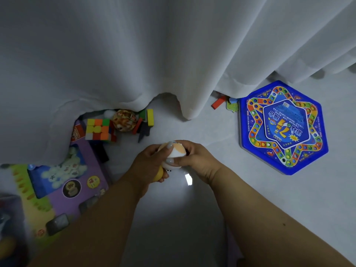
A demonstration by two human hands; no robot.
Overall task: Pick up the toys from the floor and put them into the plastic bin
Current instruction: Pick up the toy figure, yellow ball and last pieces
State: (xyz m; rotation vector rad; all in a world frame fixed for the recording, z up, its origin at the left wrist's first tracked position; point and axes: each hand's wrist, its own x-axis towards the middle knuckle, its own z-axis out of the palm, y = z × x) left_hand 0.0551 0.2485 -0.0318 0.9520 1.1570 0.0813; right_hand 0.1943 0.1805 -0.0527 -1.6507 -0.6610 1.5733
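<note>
Both hands, left hand [147, 166] and right hand [194, 158], clasp a round white-and-orange toy [174, 152] between them above the floor [183, 218], fingers covering most of it; a yellow part [160, 174] pokes out under the left palm, whether same toy I cannot tell. Curtain [154, 54] beyond the hands hides part of the cube puzzle [98, 129], patterned ball [124, 120] and blocks [148, 120]; purple box [63, 187] left of the hands is blurred, cut off. Bare floor around the hands; hexagonal blue board game [283, 128] lies well right, bin not seen.
</note>
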